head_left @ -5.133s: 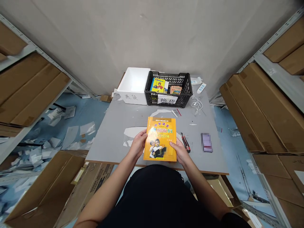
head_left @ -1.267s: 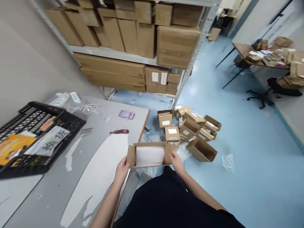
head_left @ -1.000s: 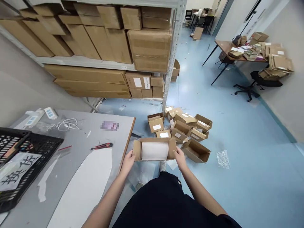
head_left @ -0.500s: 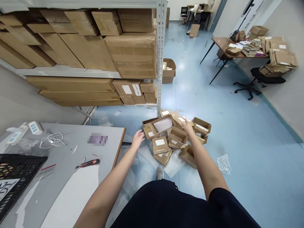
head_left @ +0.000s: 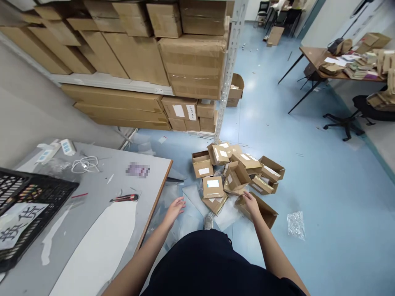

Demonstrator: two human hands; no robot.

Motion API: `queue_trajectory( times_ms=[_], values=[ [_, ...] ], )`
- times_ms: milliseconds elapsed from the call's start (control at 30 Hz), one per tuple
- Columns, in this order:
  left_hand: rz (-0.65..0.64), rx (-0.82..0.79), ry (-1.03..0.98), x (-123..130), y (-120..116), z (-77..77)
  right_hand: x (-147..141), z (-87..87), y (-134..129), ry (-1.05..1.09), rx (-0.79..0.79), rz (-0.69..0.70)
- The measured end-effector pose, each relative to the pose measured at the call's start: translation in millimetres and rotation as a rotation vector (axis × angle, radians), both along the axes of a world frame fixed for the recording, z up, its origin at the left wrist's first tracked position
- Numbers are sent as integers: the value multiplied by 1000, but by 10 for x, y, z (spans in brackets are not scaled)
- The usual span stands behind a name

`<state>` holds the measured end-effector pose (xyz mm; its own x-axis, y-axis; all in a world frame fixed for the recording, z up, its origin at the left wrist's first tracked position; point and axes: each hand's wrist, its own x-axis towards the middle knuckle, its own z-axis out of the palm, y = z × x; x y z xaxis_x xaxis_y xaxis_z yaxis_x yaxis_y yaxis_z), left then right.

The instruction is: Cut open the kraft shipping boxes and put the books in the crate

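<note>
Brown cardboard makes up the loose pile of boxes [head_left: 212,187] on the blue floor [head_left: 271,139], right of the counter [head_left: 120,158] and in front of the shelf [head_left: 98,82]. Several boxes in the pile gape upward, and some bear white labels. The right hand [head_left: 252,204] is at the near side of the pile, over the left part of a long, topless box [head_left: 268,213]; its fingers are loosely bent and released, with nothing visible in them, and whether they touch the cardboard I cannot tell. A smaller tilted box [head_left: 238,176] sits just beyond the fingertips.

The left hand [head_left: 175,211] hangs in the gap between the counter and the pile, fingers spread and released, above translucent sheets [head_left: 188,220] on the floor. On the counter lie a red-and-black cutter [head_left: 125,197], a white cable [head_left: 84,165] and a purplish item blurred out by pixels [head_left: 138,169]. A black crate [head_left: 60,190] stands at the left. Crumpled clear plastic [head_left: 295,225] lies on the floor, well right of the pile.
</note>
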<state>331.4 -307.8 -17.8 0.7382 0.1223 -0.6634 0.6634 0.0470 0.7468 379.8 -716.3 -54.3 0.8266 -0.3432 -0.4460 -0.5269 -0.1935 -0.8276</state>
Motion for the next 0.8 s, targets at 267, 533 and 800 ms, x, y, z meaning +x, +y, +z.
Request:
queue_trajectory(
  times_ms=[267,533,800],
  values=[
    [111,-20,-51,-742,410,176,-99,71,919,-95,108,305],
    [442,-33,-53,-1898,1220,167,-494,382,2400,-106,217,600],
    [718,-18,-60,-3280,1944,114,-1229,563,3776,-36,241,911]
  ],
)
